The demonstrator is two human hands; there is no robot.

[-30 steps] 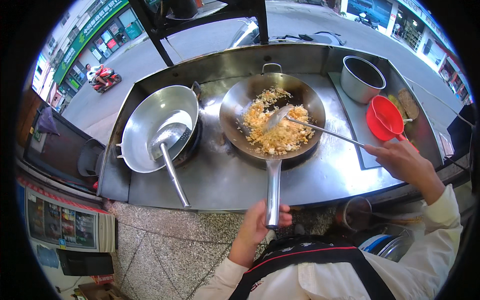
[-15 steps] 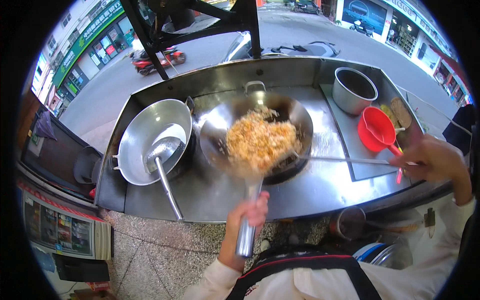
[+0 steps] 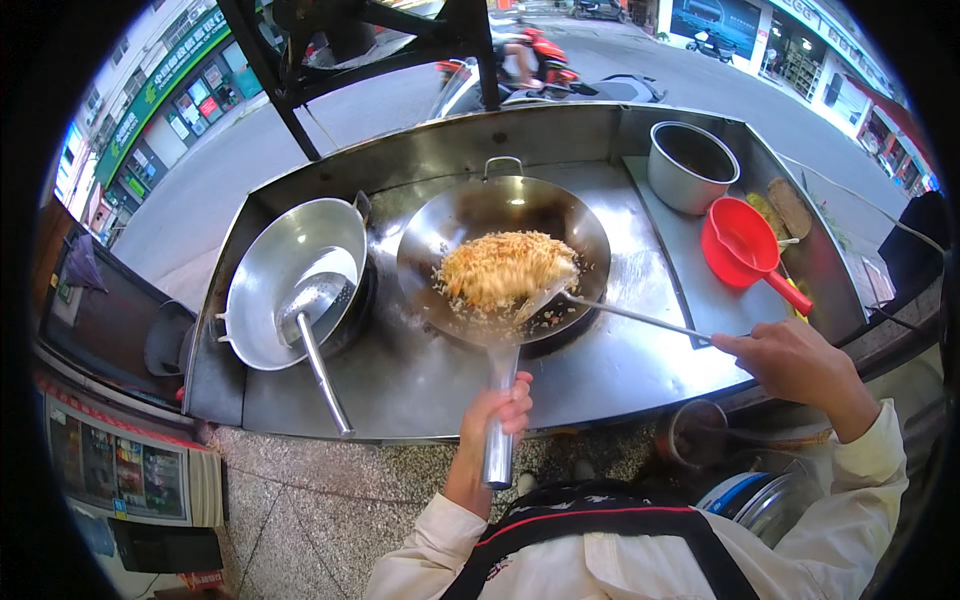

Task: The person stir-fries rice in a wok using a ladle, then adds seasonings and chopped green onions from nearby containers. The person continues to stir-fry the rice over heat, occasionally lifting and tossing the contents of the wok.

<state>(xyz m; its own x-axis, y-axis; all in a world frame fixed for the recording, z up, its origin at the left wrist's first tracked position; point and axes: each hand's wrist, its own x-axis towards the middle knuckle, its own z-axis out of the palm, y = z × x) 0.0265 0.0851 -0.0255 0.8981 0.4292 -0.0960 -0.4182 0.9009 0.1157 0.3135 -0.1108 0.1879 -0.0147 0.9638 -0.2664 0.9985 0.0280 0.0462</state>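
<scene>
- In the head view, your left hand [image 3: 500, 408] is closed around the metal handle [image 3: 498, 455] of the wok [image 3: 430, 240], thumb and fingers wrapping it partway along, with the rounded end sticking out toward you.
- Your right hand [image 3: 800, 368] grips the far end of a long-handled spatula [image 3: 645, 319]; its shaft slants in over the wok's right rim.
- The fried rice [image 3: 505, 268] sits heaped in the middle of the wok, partly blurred, with loose grains around it; the spatula's blade is at the mound's lower right edge, also blurred.
- The wok is near the middle of the metal surface [image 3: 420, 390], its small loop handle [image 3: 503, 163] on the far side.
- To your left, well apart from both hands, a wide pale pan [image 3: 265, 265] holds a perforated ladle [image 3: 312, 335], whose handle leans over the near rim.
- To your right, a red scoop [image 3: 735, 245] lies just in front of a grey pot [image 3: 688, 188], its handle pointing toward you; a brown oblong item [image 3: 790, 207] is beside them.
</scene>
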